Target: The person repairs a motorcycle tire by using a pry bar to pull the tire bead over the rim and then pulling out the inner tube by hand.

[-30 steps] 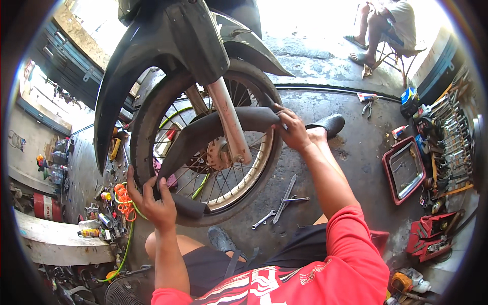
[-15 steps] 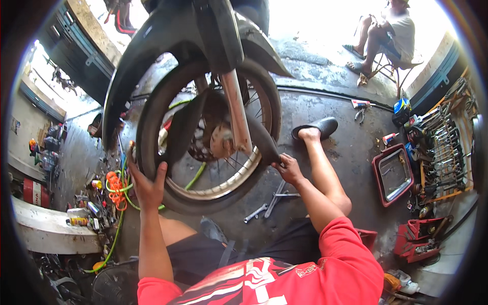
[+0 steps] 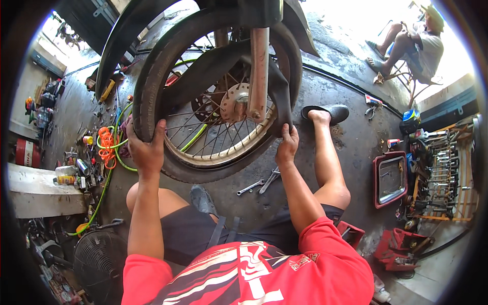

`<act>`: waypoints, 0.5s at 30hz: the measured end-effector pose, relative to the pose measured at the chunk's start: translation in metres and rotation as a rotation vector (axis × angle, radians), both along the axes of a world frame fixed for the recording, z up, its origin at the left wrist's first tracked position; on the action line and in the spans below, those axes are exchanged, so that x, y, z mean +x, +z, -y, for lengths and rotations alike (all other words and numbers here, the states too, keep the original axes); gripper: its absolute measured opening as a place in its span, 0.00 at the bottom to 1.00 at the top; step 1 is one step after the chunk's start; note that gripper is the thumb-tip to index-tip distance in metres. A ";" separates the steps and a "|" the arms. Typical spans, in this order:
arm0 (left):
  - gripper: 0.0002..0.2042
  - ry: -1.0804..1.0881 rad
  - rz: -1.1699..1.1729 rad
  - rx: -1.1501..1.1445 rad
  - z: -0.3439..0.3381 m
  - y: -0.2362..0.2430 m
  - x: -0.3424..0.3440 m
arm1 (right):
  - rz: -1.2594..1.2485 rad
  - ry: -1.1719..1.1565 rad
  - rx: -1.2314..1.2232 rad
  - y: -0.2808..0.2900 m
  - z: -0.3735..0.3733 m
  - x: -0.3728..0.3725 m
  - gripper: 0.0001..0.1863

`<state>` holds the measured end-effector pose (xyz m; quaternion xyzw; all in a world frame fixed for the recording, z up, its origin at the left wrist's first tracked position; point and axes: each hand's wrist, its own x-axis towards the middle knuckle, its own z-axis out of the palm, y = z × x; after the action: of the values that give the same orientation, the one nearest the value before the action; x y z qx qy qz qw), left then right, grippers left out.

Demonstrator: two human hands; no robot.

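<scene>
In front of me hangs a motorcycle's spoked front wheel, its tyre (image 3: 203, 175) around a dull metal rim (image 3: 223, 157). A black inner tube (image 3: 208, 73) is draped across the spokes, passing behind the fork leg (image 3: 260, 71) and coming down on the right. My left hand (image 3: 145, 150) is closed round the tyre's left side, thumb on the near face and fingers behind. On the right, my right hand (image 3: 287, 145) pinches the lower end of the tube's hanging part, beside the tyre. The hub (image 3: 235, 101) shows between the two.
Wrenches (image 3: 259, 187) lie on the floor below the wheel. A red-rimmed tray (image 3: 390, 179) and a rack of tools (image 3: 445, 170) stand at right. Green hose (image 3: 105, 195) and coiled orange cord (image 3: 107, 147) lie at left. A person (image 3: 412, 46) sits at the far right.
My right hand has pulled the inner tube so it hangs more upright beside the fork, exposing the hub. The left hand keeps its hold on the tyre. The whole view has shifted.
</scene>
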<state>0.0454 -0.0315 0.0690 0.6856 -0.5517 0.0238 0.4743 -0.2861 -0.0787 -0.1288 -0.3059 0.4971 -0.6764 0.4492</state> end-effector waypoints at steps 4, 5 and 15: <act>0.36 0.012 0.001 -0.010 0.001 0.005 0.004 | -0.064 0.072 -0.047 0.112 -0.070 0.039 0.08; 0.36 0.011 0.087 -0.083 0.001 -0.003 0.001 | 0.023 0.110 -0.114 0.136 -0.094 0.045 0.07; 0.36 -0.078 -0.147 0.092 0.002 0.013 -0.005 | 0.174 -0.098 -0.205 0.110 -0.006 -0.145 0.17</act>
<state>0.0405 -0.0332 0.0816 0.6846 -0.5422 -0.0706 0.4820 -0.4316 -0.0732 -0.0191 -0.2658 0.3987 -0.7688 0.4235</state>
